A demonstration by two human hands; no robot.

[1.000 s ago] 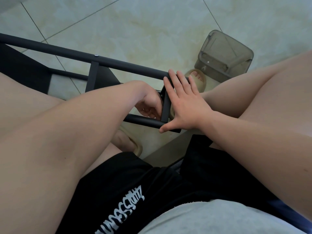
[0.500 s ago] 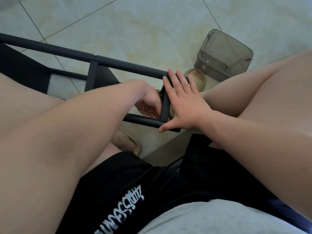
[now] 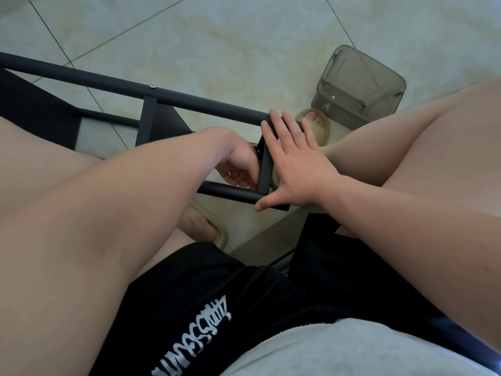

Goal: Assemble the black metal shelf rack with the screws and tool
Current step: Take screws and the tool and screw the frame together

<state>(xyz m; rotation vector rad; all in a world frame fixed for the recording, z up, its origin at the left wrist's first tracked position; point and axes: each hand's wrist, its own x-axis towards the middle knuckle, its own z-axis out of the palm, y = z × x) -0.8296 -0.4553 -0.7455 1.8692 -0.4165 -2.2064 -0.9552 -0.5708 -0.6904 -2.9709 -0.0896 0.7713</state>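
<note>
matt black metal rack (image 3: 206,103), glossy floor tiles (image 3: 217,44), translucent plastic box (image 3: 360,85)

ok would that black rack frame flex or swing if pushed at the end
Probably stiff: the black rack frame is tube with cross struts. It is long, so a push where the right hand lies flat may swing it. It may slide on the smooth tile floor.

Right hand (image 3: 295,169) flat, left hand (image 3: 240,169) curled
</note>
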